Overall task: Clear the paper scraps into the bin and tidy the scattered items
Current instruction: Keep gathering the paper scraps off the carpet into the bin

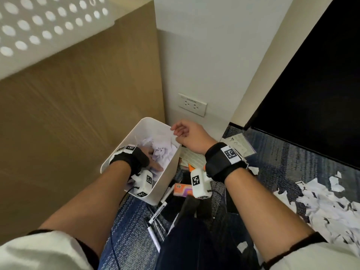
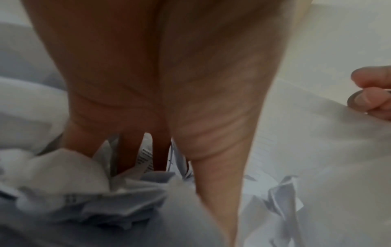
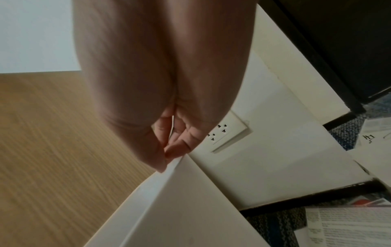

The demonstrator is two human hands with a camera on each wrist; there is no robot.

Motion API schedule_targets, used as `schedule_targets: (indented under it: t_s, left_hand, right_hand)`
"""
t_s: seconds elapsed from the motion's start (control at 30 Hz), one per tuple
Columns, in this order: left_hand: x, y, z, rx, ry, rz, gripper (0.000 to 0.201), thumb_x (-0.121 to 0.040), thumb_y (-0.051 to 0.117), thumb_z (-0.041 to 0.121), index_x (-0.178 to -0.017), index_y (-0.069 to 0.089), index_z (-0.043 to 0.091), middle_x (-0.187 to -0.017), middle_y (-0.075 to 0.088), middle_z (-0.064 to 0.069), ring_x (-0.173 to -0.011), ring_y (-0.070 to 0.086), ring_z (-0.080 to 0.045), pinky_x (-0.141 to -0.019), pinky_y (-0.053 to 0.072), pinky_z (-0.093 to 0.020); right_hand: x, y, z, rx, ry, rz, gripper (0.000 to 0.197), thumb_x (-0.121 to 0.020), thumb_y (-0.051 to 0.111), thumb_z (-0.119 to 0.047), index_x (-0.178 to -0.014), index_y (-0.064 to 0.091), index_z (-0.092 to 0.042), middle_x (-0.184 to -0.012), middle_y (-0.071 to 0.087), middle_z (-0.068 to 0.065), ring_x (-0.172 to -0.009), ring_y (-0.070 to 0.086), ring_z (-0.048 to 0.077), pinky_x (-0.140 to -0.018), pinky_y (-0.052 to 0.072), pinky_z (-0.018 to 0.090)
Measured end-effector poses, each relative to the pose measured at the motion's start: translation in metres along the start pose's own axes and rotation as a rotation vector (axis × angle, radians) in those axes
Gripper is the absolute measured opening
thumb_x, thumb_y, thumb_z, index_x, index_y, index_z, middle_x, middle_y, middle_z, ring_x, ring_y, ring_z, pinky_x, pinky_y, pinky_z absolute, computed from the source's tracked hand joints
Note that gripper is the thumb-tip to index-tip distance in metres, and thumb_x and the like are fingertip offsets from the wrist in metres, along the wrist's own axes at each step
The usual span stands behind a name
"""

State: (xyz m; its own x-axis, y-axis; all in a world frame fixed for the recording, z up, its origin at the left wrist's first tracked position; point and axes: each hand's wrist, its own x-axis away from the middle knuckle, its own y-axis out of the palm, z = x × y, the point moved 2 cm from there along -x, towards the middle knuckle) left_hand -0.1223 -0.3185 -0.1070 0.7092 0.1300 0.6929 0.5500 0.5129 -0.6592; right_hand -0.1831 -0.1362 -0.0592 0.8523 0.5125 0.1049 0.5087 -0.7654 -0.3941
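A white plastic bin (image 1: 167,181) stands tilted on the carpet in the corner, holding crumpled paper scraps (image 1: 165,151). My left hand (image 1: 154,162) is inside the bin, fingers straight, pressing down on the scraps (image 2: 101,200); the left wrist view shows the fingers (image 2: 213,167) sunk between the papers. My right hand (image 1: 180,132) pinches the bin's far right rim, thumb and fingers closed on the thin edge (image 3: 169,160). More torn white scraps (image 1: 323,203) lie heaped on the carpet at the right.
Several markers (image 1: 156,216), an orange packet (image 1: 182,189) and printed sheets (image 1: 192,157) lie on the carpet beside the bin. A wooden panel (image 1: 78,114) rises at the left, a wall with a socket (image 1: 192,104) behind, and a black cabinet (image 1: 311,94) at the right.
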Motion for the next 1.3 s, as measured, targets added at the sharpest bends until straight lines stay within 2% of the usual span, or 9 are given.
schedule_targets:
  t_s: [0.17, 0.27, 0.47, 0.57, 0.7, 0.83, 0.93, 1.13, 1.3]
  left_hand:
    - [-0.011, 0.002, -0.003, 0.091, -0.005, -0.009, 0.077, -0.042, 0.092, 0.046, -0.100, 0.059, 0.010, -0.098, 0.063, -0.007, -0.082, 0.057, -0.019, -0.077, 0.049, -0.031]
    - [0.003, -0.009, 0.006, -0.008, 0.018, 0.029, 0.055, -0.068, 0.084, 0.041, -0.110, 0.060, 0.015, -0.112, 0.064, -0.004, -0.095, 0.057, -0.020, -0.080, 0.041, -0.025]
    - [0.046, -0.067, 0.021, 0.010, 0.042, 0.222, 0.067, -0.062, 0.090, 0.035, -0.121, 0.062, 0.019, -0.119, 0.061, 0.001, -0.097, 0.055, -0.016, -0.079, 0.039, -0.022]
    - [0.095, -0.093, 0.054, -0.050, 0.121, 0.368, 0.060, -0.072, 0.083, 0.039, -0.125, 0.063, 0.020, -0.124, 0.063, -0.003, -0.111, 0.058, -0.021, -0.083, 0.040, -0.023]
    - [0.141, -0.088, 0.110, -0.004, 0.329, 0.396, 0.051, -0.074, 0.080, 0.046, -0.119, 0.064, 0.027, -0.114, 0.064, -0.001, -0.104, 0.060, -0.020, -0.083, 0.043, -0.026]
    - [0.160, -0.032, 0.193, 0.052, 0.540, 0.322, 0.047, -0.071, 0.081, 0.048, -0.111, 0.066, 0.031, -0.101, 0.064, 0.003, -0.089, 0.061, -0.012, -0.078, 0.042, -0.024]
    - [0.156, 0.028, 0.250, 0.016, 0.656, 0.224, 0.044, -0.074, 0.080, 0.044, -0.111, 0.066, 0.028, -0.098, 0.062, 0.005, -0.090, 0.060, -0.014, -0.077, 0.042, -0.025]
    - [0.127, 0.197, 0.380, -0.184, 0.773, 0.016, 0.049, -0.075, 0.078, 0.043, -0.118, 0.061, 0.025, -0.123, 0.060, -0.005, -0.110, 0.058, -0.025, -0.089, 0.049, -0.033]
    - [0.099, 0.311, 0.442, -0.271, 0.749, -0.078, 0.059, -0.068, 0.077, 0.044, -0.120, 0.061, 0.024, -0.132, 0.055, -0.007, -0.118, 0.055, -0.029, -0.097, 0.047, -0.037]
  right_hand:
    - [0.000, 0.002, -0.002, 0.006, -0.003, 0.001, 0.035, -0.078, 0.059, 0.011, -0.101, 0.066, -0.015, -0.092, 0.062, 0.006, -0.084, 0.057, 0.016, -0.083, 0.049, 0.026]
    - [0.001, 0.001, -0.003, 0.019, 0.001, -0.010, 0.034, -0.080, 0.058, 0.011, -0.100, 0.066, -0.015, -0.091, 0.061, 0.004, -0.083, 0.056, 0.013, -0.079, 0.047, 0.018]
    - [-0.002, -0.001, -0.003, -0.055, 0.025, 0.031, 0.014, -0.091, 0.063, -0.006, -0.092, 0.066, -0.019, -0.088, 0.065, 0.002, -0.080, 0.060, 0.012, -0.084, 0.053, 0.026]
    - [0.012, -0.022, 0.003, -0.181, 0.081, 0.130, 0.014, -0.096, 0.060, -0.011, -0.106, 0.065, -0.003, -0.093, 0.066, 0.013, -0.074, 0.064, 0.015, -0.073, 0.058, 0.023]
    - [0.062, -0.082, 0.049, 0.089, 0.191, 0.199, 0.020, -0.095, 0.062, -0.027, -0.108, 0.065, -0.013, -0.093, 0.063, 0.007, -0.083, 0.060, 0.016, -0.084, 0.052, 0.036]
    - [0.175, -0.165, 0.128, 0.262, 0.521, 0.236, 0.035, -0.095, 0.062, -0.028, -0.126, 0.056, -0.013, -0.111, 0.060, 0.007, -0.098, 0.060, 0.024, -0.078, 0.048, 0.028]
    - [0.272, -0.211, 0.197, 0.352, 0.794, 0.273, 0.057, -0.094, 0.061, -0.039, -0.142, 0.043, -0.015, -0.140, 0.050, 0.010, -0.121, 0.055, 0.030, -0.099, 0.045, 0.036]
    - [0.474, -0.251, 0.292, 0.417, 1.268, 0.244, 0.097, -0.084, 0.043, -0.078, -0.157, 0.004, -0.028, -0.164, -0.004, 0.010, -0.151, -0.001, 0.034, -0.121, 0.001, 0.048]
    - [0.558, -0.247, 0.347, 0.254, 1.369, 0.223, 0.112, -0.074, 0.055, -0.078, -0.157, -0.001, -0.027, -0.163, -0.010, 0.014, -0.150, 0.005, 0.036, -0.120, 0.013, 0.050]
